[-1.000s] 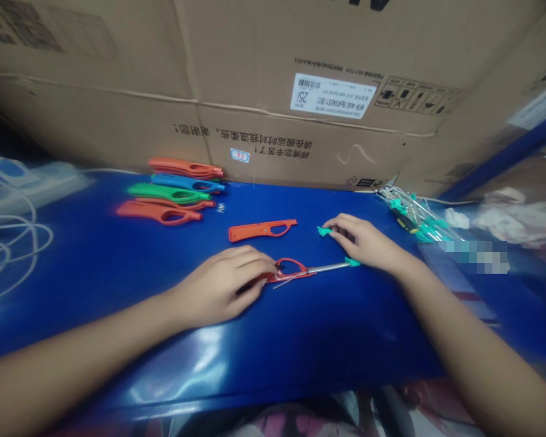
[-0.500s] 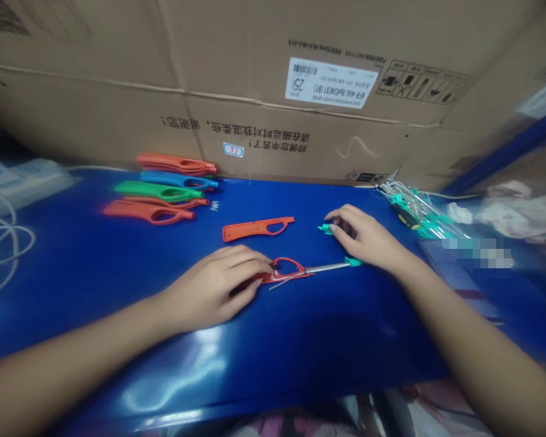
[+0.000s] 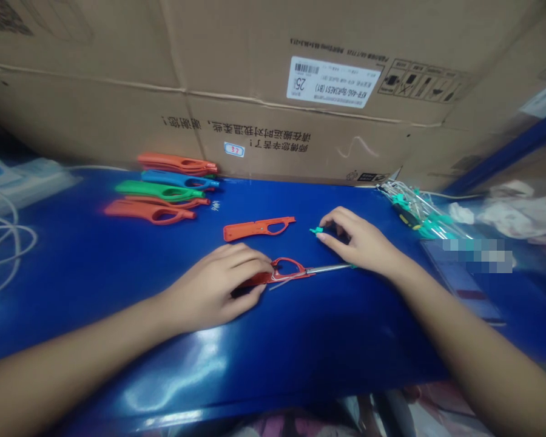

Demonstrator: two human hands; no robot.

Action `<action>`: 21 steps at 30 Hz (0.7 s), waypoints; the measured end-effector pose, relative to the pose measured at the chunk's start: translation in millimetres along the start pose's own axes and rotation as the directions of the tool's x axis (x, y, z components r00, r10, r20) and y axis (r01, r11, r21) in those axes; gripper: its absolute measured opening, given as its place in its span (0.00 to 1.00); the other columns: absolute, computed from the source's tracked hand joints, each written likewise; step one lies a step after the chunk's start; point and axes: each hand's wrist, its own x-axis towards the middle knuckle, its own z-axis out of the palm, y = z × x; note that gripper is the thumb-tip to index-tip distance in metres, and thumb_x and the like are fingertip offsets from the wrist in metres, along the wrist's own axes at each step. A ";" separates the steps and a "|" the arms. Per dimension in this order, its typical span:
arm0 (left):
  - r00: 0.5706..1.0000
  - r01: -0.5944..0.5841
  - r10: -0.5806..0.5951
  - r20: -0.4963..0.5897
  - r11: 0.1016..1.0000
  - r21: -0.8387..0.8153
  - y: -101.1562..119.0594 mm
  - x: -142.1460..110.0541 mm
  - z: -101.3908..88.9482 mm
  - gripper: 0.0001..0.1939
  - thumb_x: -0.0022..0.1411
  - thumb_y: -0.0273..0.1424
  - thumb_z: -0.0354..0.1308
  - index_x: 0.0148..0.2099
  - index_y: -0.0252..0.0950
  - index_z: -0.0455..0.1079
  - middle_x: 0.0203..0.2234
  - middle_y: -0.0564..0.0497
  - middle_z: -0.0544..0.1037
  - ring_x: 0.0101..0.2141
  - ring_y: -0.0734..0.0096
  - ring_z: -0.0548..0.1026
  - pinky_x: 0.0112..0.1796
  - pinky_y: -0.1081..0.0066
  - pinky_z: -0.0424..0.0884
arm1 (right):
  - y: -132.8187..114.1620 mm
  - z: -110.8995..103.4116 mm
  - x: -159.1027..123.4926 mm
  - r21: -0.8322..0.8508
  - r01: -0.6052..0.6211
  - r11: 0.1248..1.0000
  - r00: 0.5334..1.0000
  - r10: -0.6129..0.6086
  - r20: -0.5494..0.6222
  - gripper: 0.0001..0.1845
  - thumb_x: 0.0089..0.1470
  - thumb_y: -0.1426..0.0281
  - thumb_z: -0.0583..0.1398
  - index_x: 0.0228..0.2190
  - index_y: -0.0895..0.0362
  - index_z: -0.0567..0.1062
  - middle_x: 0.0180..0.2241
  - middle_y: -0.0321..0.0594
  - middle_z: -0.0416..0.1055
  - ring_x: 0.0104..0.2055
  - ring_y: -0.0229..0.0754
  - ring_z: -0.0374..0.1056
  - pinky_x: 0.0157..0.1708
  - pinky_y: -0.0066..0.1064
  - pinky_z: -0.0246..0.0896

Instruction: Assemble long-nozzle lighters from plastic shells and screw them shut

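Observation:
My left hand (image 3: 225,282) is closed around the handle end of an orange lighter casing half (image 3: 291,264), which lies low over the blue table. A silvery metal tube (image 3: 330,269) sticks out of its right end, and a thin pale wire (image 3: 279,283) trails below its finger loop. Between thumb and fingertips, my right hand (image 3: 348,237) pinches a small teal plastic piece (image 3: 316,230). The tube's far tip is mostly hidden under that hand. A second orange casing half (image 3: 257,228) rests just beyond, inner side up, touched by neither hand.
Orange, blue and green casings (image 3: 164,191) are piled at the back left, with small springs (image 3: 215,206) beside them. Metal tubes with teal ends and a dark screwdriver (image 3: 407,216) lie at the right. A cardboard box (image 3: 255,73) walls off the back; white cables (image 3: 9,243) lie left.
My right hand has shifted slightly left with the teal piece, now covering most of the tube's teal tip. My left hand stays in place on the orange casing.

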 end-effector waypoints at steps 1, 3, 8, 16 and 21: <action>1.000 -0.002 0.002 -0.001 1.000 0.000 -0.2 0.2 0.3 0.12 0.69 0.29 0.55 0.53 0.40 0.72 0.50 0.50 0.78 0.49 0.65 0.74 0.51 0.64 0.69 | -0.3 1.1 0.3 0.011 0.018 1.000 1.000 -0.018 0.009 0.09 0.65 0.62 0.57 0.41 0.54 0.72 0.42 0.41 0.70 0.38 0.42 0.67 0.38 0.33 0.61; 1.000 -0.009 0.009 0.000 1.000 -0.002 -0.6 0.4 0.8 0.12 0.69 0.28 0.55 0.54 0.40 0.71 0.50 0.50 0.78 0.49 0.65 0.74 0.51 0.64 0.69 | 0.5 2.8 0.9 0.052 0.056 0.997 0.998 -0.058 0.039 0.11 0.67 0.63 0.53 0.36 0.54 0.71 0.41 0.42 0.69 0.40 0.43 0.67 0.41 0.34 0.62; 1.000 -0.016 0.016 0.001 1.000 -0.002 -0.2 0.1 1.1 0.12 0.70 0.28 0.53 0.54 0.40 0.71 0.50 0.50 0.78 0.49 0.65 0.74 0.51 0.64 0.68 | 2.1 0.1 0.6 -0.040 0.008 0.999 1.000 -0.008 0.013 0.14 0.68 0.65 0.49 0.33 0.54 0.69 0.39 0.42 0.68 0.40 0.44 0.66 0.42 0.36 0.60; 0.998 0.064 -0.064 -0.016 0.997 0.045 1.1 0.3 2.8 0.13 0.70 0.32 0.55 0.55 0.39 0.70 0.48 0.48 0.78 0.49 0.62 0.74 0.50 0.61 0.69 | -10.3 7.8 3.0 -0.072 -0.183 0.981 0.980 0.176 -0.096 0.19 0.60 0.52 0.60 0.28 0.54 0.68 0.33 0.37 0.68 0.33 0.41 0.64 0.32 0.33 0.55; 0.997 0.081 -0.081 -0.003 0.995 0.057 3.4 0.1 3.1 0.14 0.71 0.32 0.53 0.56 0.38 0.68 0.49 0.47 0.78 0.49 0.61 0.73 0.50 0.60 0.70 | -2.5 11.1 3.2 0.032 -0.036 0.999 0.999 0.037 -0.027 0.05 0.61 0.67 0.60 0.33 0.55 0.71 0.35 0.39 0.68 0.33 0.39 0.64 0.34 0.31 0.58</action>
